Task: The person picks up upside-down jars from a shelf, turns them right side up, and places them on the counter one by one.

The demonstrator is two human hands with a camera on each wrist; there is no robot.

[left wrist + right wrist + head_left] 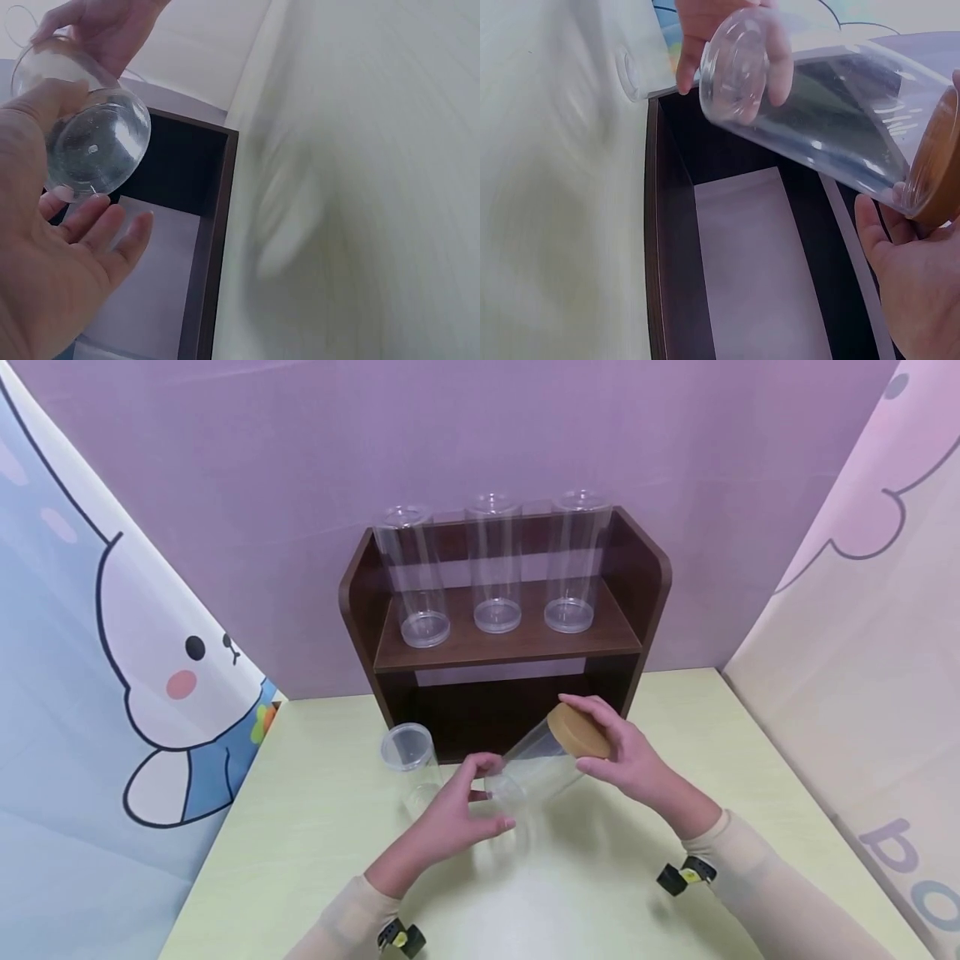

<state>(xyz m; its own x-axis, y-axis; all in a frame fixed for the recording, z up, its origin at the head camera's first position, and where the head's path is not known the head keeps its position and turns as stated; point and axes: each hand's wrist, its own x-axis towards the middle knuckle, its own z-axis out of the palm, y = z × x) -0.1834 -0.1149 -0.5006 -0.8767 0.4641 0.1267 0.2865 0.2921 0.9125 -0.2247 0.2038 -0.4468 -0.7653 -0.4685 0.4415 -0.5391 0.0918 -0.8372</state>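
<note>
A clear cylindrical jar (542,770) with a tan lid (579,731) hangs tilted above the table, base toward the left. The right hand (626,747) grips the lid, fingers and thumb round its edge; in the right wrist view that lid (936,169) fills the right side. At the jar's base the left hand (457,806) is spread, the base between thumb and fingers. In the left wrist view the left thumb overlaps the jar (97,142) and the fingertips are near its lower rim; firm contact is unclear. Another clear jar (411,752) stands behind the left hand.
A dark brown two-tier shelf (510,652) stands at the table's (322,827) back edge. On its upper board are three clear jars: left (423,627), middle (497,614) and right (568,614). Printed cloths (187,710) hang at the sides.
</note>
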